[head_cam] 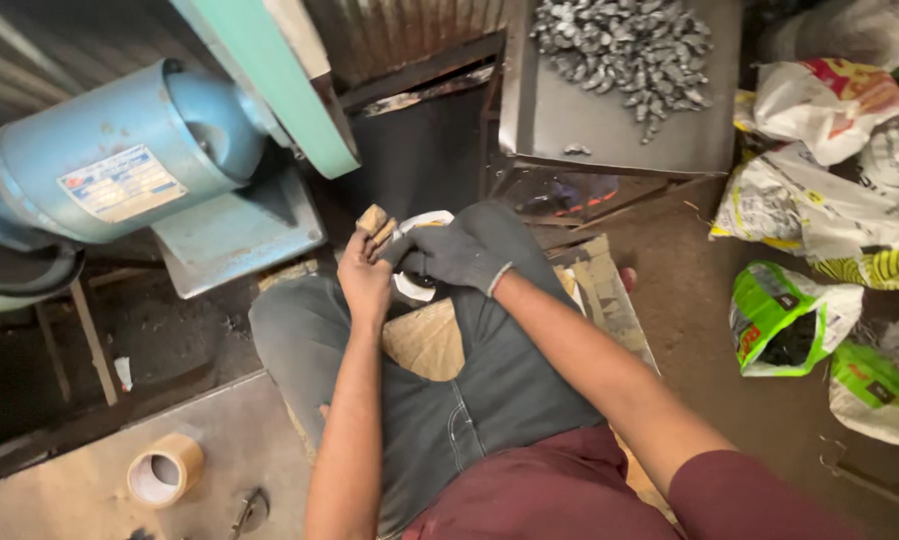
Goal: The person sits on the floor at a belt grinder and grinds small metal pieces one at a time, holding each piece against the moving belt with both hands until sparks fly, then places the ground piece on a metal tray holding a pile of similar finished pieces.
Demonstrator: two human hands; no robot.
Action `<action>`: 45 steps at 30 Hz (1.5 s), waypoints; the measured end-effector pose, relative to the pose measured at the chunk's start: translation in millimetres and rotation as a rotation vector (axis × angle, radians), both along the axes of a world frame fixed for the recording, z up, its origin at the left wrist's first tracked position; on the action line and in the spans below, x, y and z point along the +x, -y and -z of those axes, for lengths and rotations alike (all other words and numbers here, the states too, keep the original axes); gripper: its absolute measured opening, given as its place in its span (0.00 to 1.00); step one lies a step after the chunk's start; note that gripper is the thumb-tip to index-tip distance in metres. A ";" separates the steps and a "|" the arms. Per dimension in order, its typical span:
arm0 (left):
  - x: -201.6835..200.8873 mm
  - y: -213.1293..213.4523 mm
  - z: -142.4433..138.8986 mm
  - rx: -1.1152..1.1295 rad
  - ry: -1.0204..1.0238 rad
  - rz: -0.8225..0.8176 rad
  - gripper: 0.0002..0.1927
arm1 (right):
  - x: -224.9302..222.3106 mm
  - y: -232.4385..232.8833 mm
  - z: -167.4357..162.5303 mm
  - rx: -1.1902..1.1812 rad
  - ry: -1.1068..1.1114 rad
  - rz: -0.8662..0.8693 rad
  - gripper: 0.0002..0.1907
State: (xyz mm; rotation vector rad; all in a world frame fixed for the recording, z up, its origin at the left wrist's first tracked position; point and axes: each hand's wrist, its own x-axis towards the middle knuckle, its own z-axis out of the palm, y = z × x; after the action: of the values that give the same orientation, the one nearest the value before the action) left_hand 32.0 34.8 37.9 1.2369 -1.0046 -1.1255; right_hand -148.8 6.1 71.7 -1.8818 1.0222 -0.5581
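Note:
My bare left hand [365,272] is raised over my knees with the thumb and fingers wrapped in tan tape [376,221]; it holds nothing I can make out. My right hand [454,256], in a dark grey glove, reaches across and pinches at those taped fingertips. Just beneath both hands sits a white round container [417,285], mostly hidden by them. I sit with legs in grey jeans [470,400], and a piece of brown cardboard [430,340] lies between my thighs.
A light blue electric motor [110,150] and a green machine guard [270,80] stand at the left. A metal tray [620,130] with several small grey metal parts [625,50] is ahead. Printed sacks [820,200] lie at the right. A tape roll [165,470] rests on a metal plate.

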 end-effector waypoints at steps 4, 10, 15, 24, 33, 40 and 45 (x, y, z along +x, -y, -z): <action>16.3 5.7 -19.7 0.012 -0.117 0.010 0.38 | 11.3 15.6 -8.0 0.036 0.125 -0.041 0.19; 53.9 38.8 7.4 0.150 0.282 0.012 0.22 | 49.7 39.2 8.0 0.148 0.077 0.142 0.18; 45.6 41.6 49.1 0.284 -0.217 0.026 0.25 | 58.9 71.9 20.9 0.459 0.265 0.178 0.19; 28.8 58.1 35.0 0.251 -0.662 0.079 0.28 | 60.2 102.2 10.3 0.561 0.226 0.289 0.18; 43.0 34.4 7.9 0.257 0.215 0.039 0.10 | 26.9 59.9 6.2 0.023 0.409 0.112 0.26; 47.0 34.3 6.4 0.364 -0.148 0.060 0.09 | 26.0 40.2 -1.8 0.578 0.620 0.256 0.20; 33.3 49.6 37.9 0.144 0.104 0.018 0.21 | 43.1 66.2 17.2 0.692 0.596 0.562 0.16</action>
State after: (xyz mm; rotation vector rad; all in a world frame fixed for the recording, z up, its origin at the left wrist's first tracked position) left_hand 65.3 -14.7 0.1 1.4163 -1.0284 -1.1737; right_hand -105.7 -60.0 54.4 -0.7402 1.1300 -0.8790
